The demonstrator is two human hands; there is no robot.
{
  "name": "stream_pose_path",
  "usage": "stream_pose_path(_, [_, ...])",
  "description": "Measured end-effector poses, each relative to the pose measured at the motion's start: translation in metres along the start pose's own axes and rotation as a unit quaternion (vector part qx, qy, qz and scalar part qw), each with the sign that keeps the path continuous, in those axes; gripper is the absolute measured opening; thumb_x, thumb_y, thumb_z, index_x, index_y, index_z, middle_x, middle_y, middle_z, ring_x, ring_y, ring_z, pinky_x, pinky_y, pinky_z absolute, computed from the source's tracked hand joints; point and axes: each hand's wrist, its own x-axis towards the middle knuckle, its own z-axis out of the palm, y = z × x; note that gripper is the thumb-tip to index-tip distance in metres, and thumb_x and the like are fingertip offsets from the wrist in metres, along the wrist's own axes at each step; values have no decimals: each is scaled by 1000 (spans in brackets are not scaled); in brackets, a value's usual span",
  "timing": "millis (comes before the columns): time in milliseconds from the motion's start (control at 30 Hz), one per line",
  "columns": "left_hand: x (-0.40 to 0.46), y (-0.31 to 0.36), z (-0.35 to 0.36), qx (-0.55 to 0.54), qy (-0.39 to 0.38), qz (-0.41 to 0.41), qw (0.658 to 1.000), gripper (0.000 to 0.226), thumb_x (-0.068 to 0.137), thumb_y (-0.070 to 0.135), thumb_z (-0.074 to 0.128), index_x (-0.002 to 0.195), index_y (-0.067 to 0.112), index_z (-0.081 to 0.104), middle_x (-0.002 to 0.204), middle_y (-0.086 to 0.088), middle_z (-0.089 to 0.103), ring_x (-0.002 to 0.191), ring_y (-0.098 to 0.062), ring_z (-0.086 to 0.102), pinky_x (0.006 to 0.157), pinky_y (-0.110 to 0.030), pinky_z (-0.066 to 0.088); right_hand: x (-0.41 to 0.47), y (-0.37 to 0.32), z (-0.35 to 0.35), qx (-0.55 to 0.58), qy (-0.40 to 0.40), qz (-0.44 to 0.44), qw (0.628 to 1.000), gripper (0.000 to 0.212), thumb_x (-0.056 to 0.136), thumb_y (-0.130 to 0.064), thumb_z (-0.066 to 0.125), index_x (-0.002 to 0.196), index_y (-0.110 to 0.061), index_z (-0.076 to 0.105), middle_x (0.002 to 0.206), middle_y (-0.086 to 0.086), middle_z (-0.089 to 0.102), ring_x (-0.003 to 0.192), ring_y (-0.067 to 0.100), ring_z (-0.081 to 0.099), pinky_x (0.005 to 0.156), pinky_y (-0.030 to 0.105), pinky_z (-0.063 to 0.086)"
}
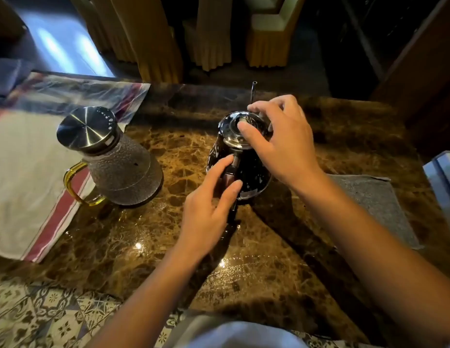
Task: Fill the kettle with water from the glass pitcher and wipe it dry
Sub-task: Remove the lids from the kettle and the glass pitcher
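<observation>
Head view. Kettle (240, 156) stands upright on the tabletop (133, 237), between the two hands. Left hand (209, 209) rests on the kettle's handle (230, 172), fingers loosely curved against it; cannot tell if the grip is closed. Right hand (279, 139) is over the lid (240, 128), fingertips pinching the knob (242, 120). Pitcher (113, 156) stands well to the left of the left hand, its metal cap on, yellow handle toward the person. Grey cloth (372, 204) lies flat under the right forearm.

Risks, judged: the glossy kettle body looks slick, and with so light a left-hand hold it could turn or tip as the lid lifts. A capped pitcher may pour unevenly and splash the tabletop.

Orientation: kettle's long axis vertical; thin spout (253, 90) points away from the person, handle toward them.
</observation>
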Motion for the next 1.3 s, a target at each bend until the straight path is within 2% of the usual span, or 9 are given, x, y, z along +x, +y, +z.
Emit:
stream_pose_path(133, [2, -12, 4, -25, -21, -7, 999, 43, 108, 42, 45, 151, 44, 40, 93, -3, 73, 84, -26, 72, 77, -50, 57, 12, -3, 7, 17, -30, 32, 999, 23, 97, -45, 65, 109, -27, 70, 85, -16, 58, 73, 1, 54, 67, 22, 45])
stream_pose_path(233, [3, -17, 5, -44, -24, 9, 999, 43, 109, 36, 45, 151, 45, 39, 94, 4, 73, 89, -18, 72, 81, -38, 58, 19, 2, 9, 50, -52, 51, 996, 20, 97, -43, 66, 92, -24, 72, 66, -14, 61, 62, 2, 56, 63, 26, 42])
stream_pose_path(367, [7, -21, 6, -44, -44, 29, 998, 43, 110, 27, 42, 152, 37, 37, 97, 4, 71, 98, -7, 71, 84, -14, 53, 25, 8, 5, 65, -95, 44, 992, 29, 98, -47, 64, 87, -23, 77, 70, -7, 69, 65, 8, 61, 64, 30, 46])
stream_pose_path(467, [6, -20, 8, -39, -35, 40, 998, 43, 109, 26, 41, 149, 41, 36, 96, 3, 69, 96, -3, 69, 82, -6, 47, 30, 6, 4, 38, -106, 37, 993, 35, 100, -51, 59, 82, -25, 76, 67, -7, 67, 65, 9, 61, 62, 30, 45])
stream_pose_path(600, [6, -21, 10, -37, -37, 44, 998, 44, 109, 28, 39, 148, 49, 32, 93, 3, 68, 94, -3, 68, 82, -7, 46, 45, -10, 13, -124, -122, 6, 985, 45, 101, -51, 48, 69, -23, 66, 62, -9, 56, 66, 18, 60, 60, 32, 37])
stream_pose_path(700, [7, -22, 11, -31, -39, 44, 998, 45, 109, 29, 38, 148, 51, 30, 92, 4, 67, 94, -6, 68, 82, -9, 47, 53, -12, 15, -177, -148, -9, 973, 45, 101, -55, 47, 68, -26, 54, 62, -9, 48, 70, 21, 58, 57, 31, 31])
stream_pose_path(833, [6, -25, 13, -41, -24, 45, 998, 44, 109, 32, 38, 148, 52, 31, 94, 3, 68, 95, -7, 69, 82, -8, 47, 48, -10, 18, -172, -133, -9, 976, 52, 100, -59, 47, 61, -26, 41, 61, -9, 48, 66, 20, 55, 51, 29, 24])
stream_pose_path(1133, [2, -23, 17, -39, -3, 57, 998, 49, 109, 31, 40, 144, 65, 31, 92, 4, 71, 93, -4, 71, 80, -9, 49, 42, -10, 25, -120, -90, 8, 989, 52, 97, -53, 55, 54, -26, 44, 53, -10, 49, 54, 9, 48, 51, 27, 26])
stream_pose_path(1300, [-3, -23, 26, -41, 9, 56, 998, 46, 108, 33, 42, 147, 54, 31, 93, 5, 71, 90, 2, 71, 78, -7, 49, 41, -9, 24, -94, -91, 5, 991, 53, 96, -52, 58, 51, -28, 41, 50, -11, 46, 52, 7, 44, 51, 26, 25])
